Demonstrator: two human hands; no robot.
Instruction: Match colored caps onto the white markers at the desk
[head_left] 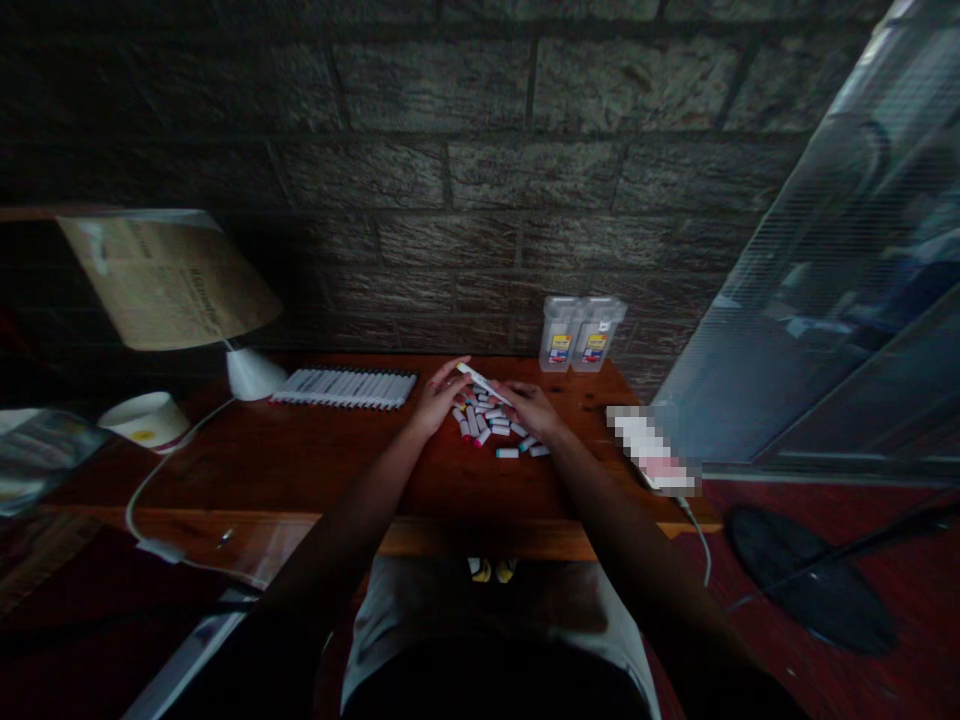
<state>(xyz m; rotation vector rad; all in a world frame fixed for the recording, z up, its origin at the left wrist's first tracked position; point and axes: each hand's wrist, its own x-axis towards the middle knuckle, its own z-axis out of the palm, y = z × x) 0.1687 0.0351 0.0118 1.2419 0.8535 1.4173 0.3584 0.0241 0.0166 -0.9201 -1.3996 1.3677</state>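
Observation:
A white marker [481, 380] with a yellowish end slants between my two hands above the table. My right hand [531, 408] grips its lower right end. The fingers of my left hand [439, 402] are around its upper left end. Beneath and between the hands lies a loose pile of short white pieces [499, 422] with coloured ends, which look like marker caps. One such piece with a teal end [508, 453] lies nearest to me. To the left, a row of white markers [341, 388] with dark ends lies side by side.
Two clear plastic cases [581, 335] stand at the back right of the wooden table [315, 470]. A lamp [176, 285] and a paper cup [146, 420] are at the left. At the right edge lies a pixelated phone-like object [651, 448] with a cable. A brick wall [480, 180] rises behind.

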